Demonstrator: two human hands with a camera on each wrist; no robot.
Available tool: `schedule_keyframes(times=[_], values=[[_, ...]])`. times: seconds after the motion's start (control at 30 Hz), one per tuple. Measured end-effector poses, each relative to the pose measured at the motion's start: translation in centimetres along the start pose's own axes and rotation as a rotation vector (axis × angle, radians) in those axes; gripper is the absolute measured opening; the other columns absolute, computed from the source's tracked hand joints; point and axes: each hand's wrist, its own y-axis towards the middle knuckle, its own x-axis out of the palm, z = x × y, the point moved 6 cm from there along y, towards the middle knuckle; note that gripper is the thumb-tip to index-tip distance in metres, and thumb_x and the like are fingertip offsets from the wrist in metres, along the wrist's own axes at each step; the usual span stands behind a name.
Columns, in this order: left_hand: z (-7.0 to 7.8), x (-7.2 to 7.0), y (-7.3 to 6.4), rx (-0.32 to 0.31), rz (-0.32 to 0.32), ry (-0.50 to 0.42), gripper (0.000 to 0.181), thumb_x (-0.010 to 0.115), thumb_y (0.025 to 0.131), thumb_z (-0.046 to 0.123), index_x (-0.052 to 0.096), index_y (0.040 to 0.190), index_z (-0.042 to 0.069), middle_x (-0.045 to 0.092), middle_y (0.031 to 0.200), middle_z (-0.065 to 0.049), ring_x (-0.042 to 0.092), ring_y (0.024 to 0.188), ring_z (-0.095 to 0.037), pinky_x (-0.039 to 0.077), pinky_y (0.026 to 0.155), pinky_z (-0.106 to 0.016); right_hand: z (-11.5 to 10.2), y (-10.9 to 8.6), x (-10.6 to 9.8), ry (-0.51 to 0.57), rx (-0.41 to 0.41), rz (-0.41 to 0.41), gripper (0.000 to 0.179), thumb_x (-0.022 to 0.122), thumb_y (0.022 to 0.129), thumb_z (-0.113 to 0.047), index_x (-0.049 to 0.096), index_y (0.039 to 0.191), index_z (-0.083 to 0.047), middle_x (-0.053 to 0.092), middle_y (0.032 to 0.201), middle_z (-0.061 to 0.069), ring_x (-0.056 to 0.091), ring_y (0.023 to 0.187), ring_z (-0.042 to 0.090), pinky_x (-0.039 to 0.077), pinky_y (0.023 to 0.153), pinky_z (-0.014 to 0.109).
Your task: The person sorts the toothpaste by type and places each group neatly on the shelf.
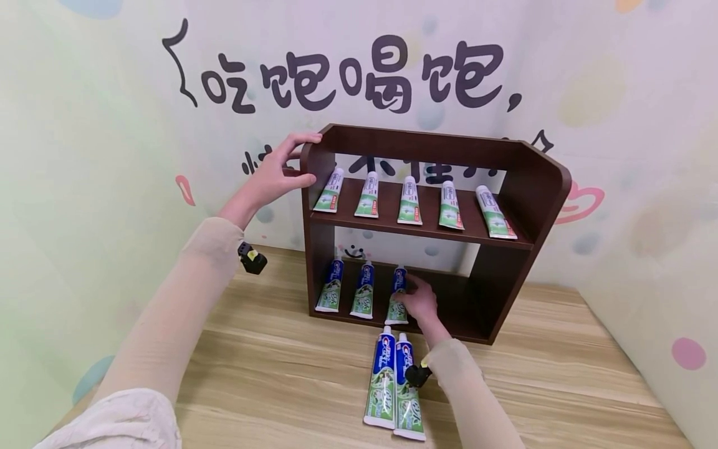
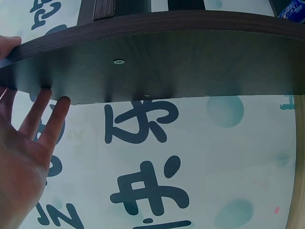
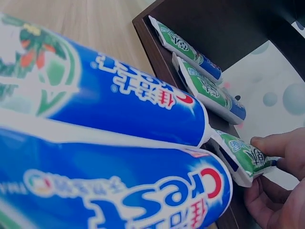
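My right hand [image 1: 421,301] pinches a blue-and-green toothpaste tube [image 1: 397,305] on the lower level of a dark brown two-tier shelf [image 1: 415,232]. In the right wrist view, thumb and fingers of the right hand [image 3: 281,176] lie on either side of that tube [image 3: 243,155]. My left hand [image 1: 276,174] grips the shelf's upper left corner; in the left wrist view the left hand [image 2: 28,148] has its fingers against the side panel [image 2: 157,67]. Two matching tubes, a left one [image 1: 381,383] and a right one [image 1: 408,393], lie on the table before the shelf.
Two more blue-and-green tubes, one at the far left [image 1: 331,287] and one beside it [image 1: 363,292], stand leaning on the lower level. Several white-and-green tubes [image 1: 410,202] line the upper level. A printed wall [image 1: 617,93] rises behind the wooden table [image 1: 269,362].
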Motion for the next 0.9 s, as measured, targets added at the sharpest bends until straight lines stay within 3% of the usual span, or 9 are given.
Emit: schedule_keyframes(times=[0.27,0.6,0.73,0.9], values=[[0.1,0.0,0.0,0.005,0.002,0.003,0.059,0.064,0.090,0.003,0.041,0.144,0.008,0.037,0.158,-0.005,0.044,0.138,-0.036,0.046,0.107,-0.053,0.6,0.1,-0.1,0.044,0.023,-0.097,0.064,0.076,0.084,-0.017,0.052,0.142,-0.009,0.062,0.127,0.029,0.067,0.101,0.038,0.061,0.069,0.040],[0.0,-0.1,-0.1,0.003,0.005,0.006,0.059,0.065,0.090,0.005,0.041,0.143,0.009,0.037,0.158,-0.005,0.043,0.138,-0.038,0.046,0.107,-0.054,1.0,-0.1,0.4,0.122,0.054,-0.332,0.077,0.069,0.089,-0.010,0.031,0.155,-0.009,0.052,0.137,0.030,0.061,0.115,0.037,0.059,0.084,0.044],[0.0,-0.1,-0.2,0.000,0.003,0.007,0.059,0.065,0.090,0.005,0.041,0.144,0.009,0.037,0.158,-0.005,0.043,0.138,-0.038,0.046,0.107,-0.054,1.1,-0.1,0.4,0.133,0.056,-0.336,0.077,0.070,0.088,-0.008,0.031,0.155,-0.011,0.054,0.136,0.029,0.063,0.112,0.034,0.059,0.083,0.043],[0.1,0.0,-0.1,0.003,0.001,0.007,0.059,0.064,0.090,0.003,0.041,0.144,0.008,0.037,0.158,-0.005,0.044,0.138,-0.037,0.047,0.107,-0.053,1.2,0.1,0.2,0.134,0.043,-0.276,0.071,0.070,0.089,-0.006,0.039,0.152,-0.013,0.055,0.131,0.028,0.063,0.106,0.032,0.060,0.080,0.041]])
